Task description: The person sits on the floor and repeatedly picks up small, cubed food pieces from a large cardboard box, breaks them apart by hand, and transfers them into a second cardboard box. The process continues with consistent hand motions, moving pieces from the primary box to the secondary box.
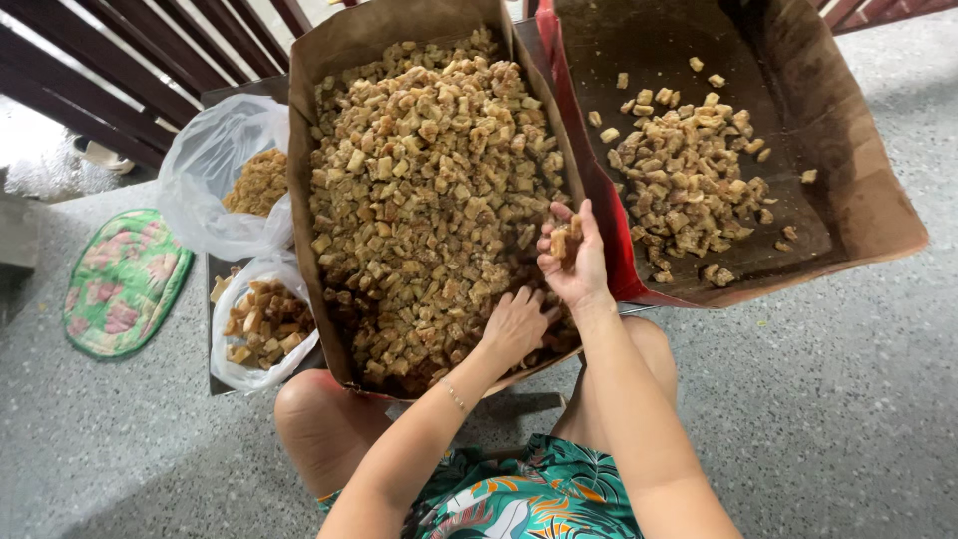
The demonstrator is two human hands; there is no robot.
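Right hand raised palm-up over the near right edge of the big cardboard box, fingers curled loosely around a few brown fried cubes, thumb pressed against them. Left hand laid palm-down in the near end of the same box, fingers spread and dug into the heap of fried cubes, fingertips partly buried. Box filled almost to its walls, propped across bare knees. Just right, touching it, a second cardboard box with a red lining edge, a smaller scatter of cubes on its dark floor. To the left, two clear plastic bags on a dark tray, each with more brown pieces. Farther left, a green and pink floral mat on the speckled grey floor.
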